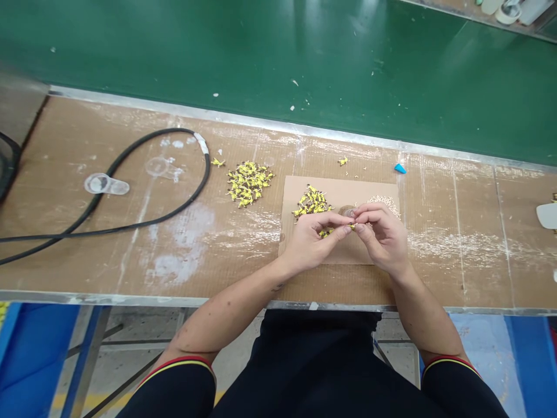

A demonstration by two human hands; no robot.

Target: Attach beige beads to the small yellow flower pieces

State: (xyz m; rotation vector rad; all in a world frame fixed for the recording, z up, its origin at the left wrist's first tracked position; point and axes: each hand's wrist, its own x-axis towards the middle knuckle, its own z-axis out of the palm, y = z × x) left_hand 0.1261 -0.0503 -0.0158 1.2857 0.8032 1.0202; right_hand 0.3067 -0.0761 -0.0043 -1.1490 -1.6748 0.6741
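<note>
Over a flat cardboard sheet (339,255), my left hand (315,235) and my right hand (385,235) meet at the fingertips. A small yellow figure (352,227) shows between the two thumbs, pinched by my left thumb and forefinger. My right thumb and finger are pressed together right at it; whatever they hold is too small to make out. Just behind the fingertips sits a small round brownish object (347,211), partly covered. A pile of yellow figures with dark ends (312,200) lies beyond my left hand. Tiny pale pieces (385,203) are heaped behind my right hand.
A larger pile of yellow figures (249,183) lies left of the sheet, with a stray figure (343,161) behind it. A blue cap-like piece (400,168) is at the right. A looped black cable (174,217) and a clear plastic scoop (107,184) occupy the left. Green surface (261,58) runs behind.
</note>
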